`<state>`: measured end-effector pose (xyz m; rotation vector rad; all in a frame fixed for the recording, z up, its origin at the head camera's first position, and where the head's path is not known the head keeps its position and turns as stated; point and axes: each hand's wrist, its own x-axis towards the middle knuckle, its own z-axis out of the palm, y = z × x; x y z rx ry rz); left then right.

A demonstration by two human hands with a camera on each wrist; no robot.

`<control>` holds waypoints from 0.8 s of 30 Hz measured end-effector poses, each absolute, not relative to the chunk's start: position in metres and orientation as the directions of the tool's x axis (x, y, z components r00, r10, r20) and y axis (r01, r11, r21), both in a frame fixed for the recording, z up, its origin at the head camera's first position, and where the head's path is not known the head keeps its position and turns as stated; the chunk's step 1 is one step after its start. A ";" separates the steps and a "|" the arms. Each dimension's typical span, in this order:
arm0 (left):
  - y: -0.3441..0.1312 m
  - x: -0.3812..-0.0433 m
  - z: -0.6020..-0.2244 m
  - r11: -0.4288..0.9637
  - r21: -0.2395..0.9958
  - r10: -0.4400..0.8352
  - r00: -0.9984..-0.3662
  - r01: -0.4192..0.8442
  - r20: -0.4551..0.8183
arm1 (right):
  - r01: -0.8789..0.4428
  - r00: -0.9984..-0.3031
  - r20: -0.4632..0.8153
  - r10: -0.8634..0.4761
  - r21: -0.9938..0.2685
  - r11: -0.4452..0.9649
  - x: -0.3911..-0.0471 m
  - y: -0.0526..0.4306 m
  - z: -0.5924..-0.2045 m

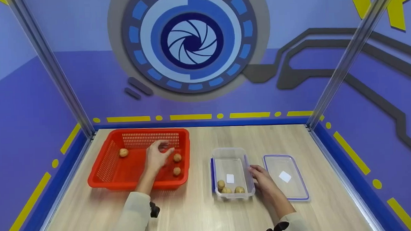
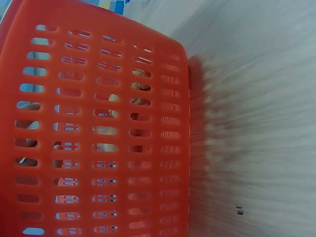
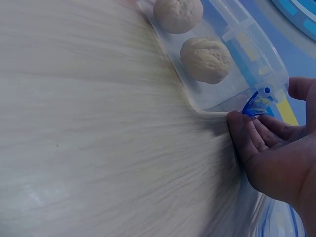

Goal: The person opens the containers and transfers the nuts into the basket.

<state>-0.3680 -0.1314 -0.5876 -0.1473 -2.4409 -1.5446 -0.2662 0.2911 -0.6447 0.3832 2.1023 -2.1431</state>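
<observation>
Round brown walnuts [image 1: 177,157] lie in the red plastic basket [image 1: 115,184], left, and the clear plastic container [image 1: 232,166], right; probably light, hard, rolling, best pinched around the middle. The left hand [image 1: 156,157], thumb and fingers apart, seems empty; the right hand [image 1: 266,184] grips the container. The table [image 1: 195,209] is pale wood-grain, the wall [image 1: 85,72] purple.

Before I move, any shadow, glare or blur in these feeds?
Head: clear and fairly evenly lit, soft shadow below the red basket; left wrist: reddish cast on the table beside it, wood grain smeared-looking; right wrist: muted colours, pale glare patch lower left, dark shadow by the right hand.
</observation>
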 end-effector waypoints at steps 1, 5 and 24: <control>-0.131 -0.368 -0.587 0.436 0.873 -0.048 -0.963 0.219 0.265 | 0.257 -0.961 -0.258 0.094 -0.966 -0.030 -0.266 0.291 -0.644; -0.130 -0.366 -0.585 0.436 0.866 -0.047 -0.955 0.246 0.294 | 0.254 -0.962 -0.256 0.090 -0.966 -0.034 -0.266 0.290 -0.644; -0.055 -0.313 -0.556 0.516 0.658 0.281 -0.835 0.548 0.474 | 0.239 -0.968 -0.241 0.071 -0.970 -0.040 -0.266 0.291 -0.643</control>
